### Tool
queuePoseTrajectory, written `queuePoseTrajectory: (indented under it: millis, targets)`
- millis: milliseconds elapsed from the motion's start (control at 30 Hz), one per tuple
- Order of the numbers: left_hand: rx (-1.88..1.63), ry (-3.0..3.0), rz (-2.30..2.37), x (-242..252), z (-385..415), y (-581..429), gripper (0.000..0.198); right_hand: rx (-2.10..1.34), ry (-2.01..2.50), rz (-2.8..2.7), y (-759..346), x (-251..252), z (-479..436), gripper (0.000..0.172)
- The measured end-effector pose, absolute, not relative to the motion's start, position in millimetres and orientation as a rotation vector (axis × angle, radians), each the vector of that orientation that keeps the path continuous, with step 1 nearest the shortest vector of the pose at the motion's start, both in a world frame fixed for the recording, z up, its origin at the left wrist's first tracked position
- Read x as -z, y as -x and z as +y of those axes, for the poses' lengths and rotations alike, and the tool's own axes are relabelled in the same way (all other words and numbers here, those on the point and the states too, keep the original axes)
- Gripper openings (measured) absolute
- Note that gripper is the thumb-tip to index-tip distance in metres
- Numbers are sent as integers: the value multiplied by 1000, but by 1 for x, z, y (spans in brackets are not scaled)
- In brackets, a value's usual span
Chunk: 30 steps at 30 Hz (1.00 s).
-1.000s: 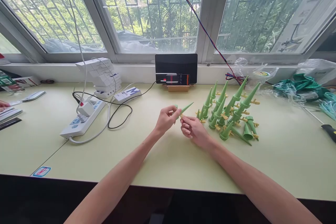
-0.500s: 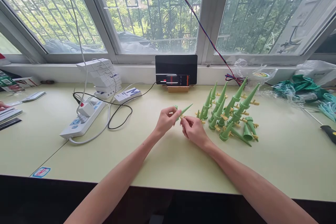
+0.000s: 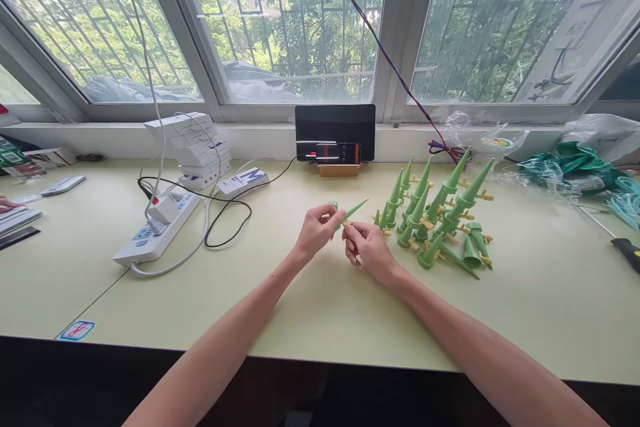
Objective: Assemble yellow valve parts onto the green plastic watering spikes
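My left hand [image 3: 317, 229] is closed around a green plastic watering spike [image 3: 356, 207], its pointed tip sticking out up and to the right. With thumb and forefinger, my right hand [image 3: 369, 245] pinches at the small yellow valve [image 3: 347, 222] on the side of that spike; the fingers hide most of the valve. Both hands meet above the table. Just right of them stands a cluster of several green watering spikes [image 3: 419, 210] with yellow valves, most upright with tips up. A few at the near right side, such as one spike [image 3: 477, 237], lean or lie over.
A phone [image 3: 339, 153] rests on a small stand before a black tablet [image 3: 335, 127]. At left are a white power strip [image 3: 155, 227], cables and a white box [image 3: 243, 181]. Green plastic packaging [image 3: 570, 167] and a screwdriver [image 3: 625, 253] lie right. Another person's hand [image 3: 7, 203] shows far left.
The fingers of my right hand have shifted slightly at the yellow valve, the lower ones loosening a little. My left hand and the spike are nearly still.
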State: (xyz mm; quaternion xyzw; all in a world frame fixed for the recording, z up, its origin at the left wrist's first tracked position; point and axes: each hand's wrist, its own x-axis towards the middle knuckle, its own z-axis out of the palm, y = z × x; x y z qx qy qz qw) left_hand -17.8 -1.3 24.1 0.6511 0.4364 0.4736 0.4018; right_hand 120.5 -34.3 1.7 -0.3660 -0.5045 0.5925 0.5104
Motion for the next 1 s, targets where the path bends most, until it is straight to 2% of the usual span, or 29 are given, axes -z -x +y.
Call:
queuePoseTrajectory:
  millis: [267,400,600,867,1000]
  targets:
    - [-1205,-1657,1102,-24,0,18,36,-1856,757,-869,-125,-6,-31,32]
    - [-1198,-1649,1097,-22,0,18,36,-1881,740,-841,-126,-7,-31,30]
    - [-1192,-1623,1091,-23,0,18,38,-1685,798,-1034,-123,-6,-33,36]
    - [-1195,-1632,1077,-22,0,19,39,-1048,1013,-1520,-124,2,-34,34]
    - [-1188,-1635,1069,-21,0,19,38,-926,1063,-1572,-125,2,-34,32]
